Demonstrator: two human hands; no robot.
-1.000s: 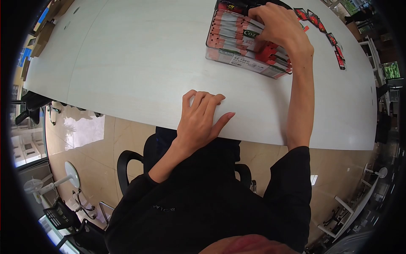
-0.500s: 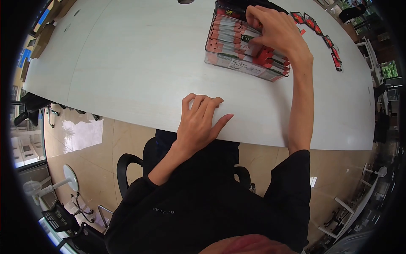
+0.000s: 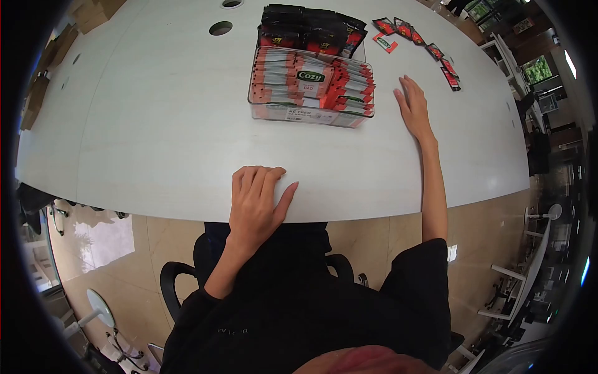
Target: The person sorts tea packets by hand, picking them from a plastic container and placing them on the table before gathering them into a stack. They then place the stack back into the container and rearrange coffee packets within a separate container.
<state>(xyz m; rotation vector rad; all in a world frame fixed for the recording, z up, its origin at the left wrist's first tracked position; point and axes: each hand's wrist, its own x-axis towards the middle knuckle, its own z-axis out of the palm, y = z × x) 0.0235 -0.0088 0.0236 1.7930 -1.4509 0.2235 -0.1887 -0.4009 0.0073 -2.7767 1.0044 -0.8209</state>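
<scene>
My left hand rests near the front edge of the white table, fingers apart and bent, holding nothing. To the right of a clear box, my right hand lies on the tabletop with its fingers stretched out and empty. Inside the box stand rows of pink and silver Cozy sachets, with redder sachets on the right. Black packets with red labels are packed behind them. One red and white Cozy sachet lies flat beyond my right hand.
Several small black and red sachets form a curved line at the back right of the table. Two round holes are in the tabletop behind the box. Cardboard boxes stand at the far left.
My right hand has left the sachets in the box and come down on the table to its right. The view has shifted, and my left hand stays near the table's front edge.
</scene>
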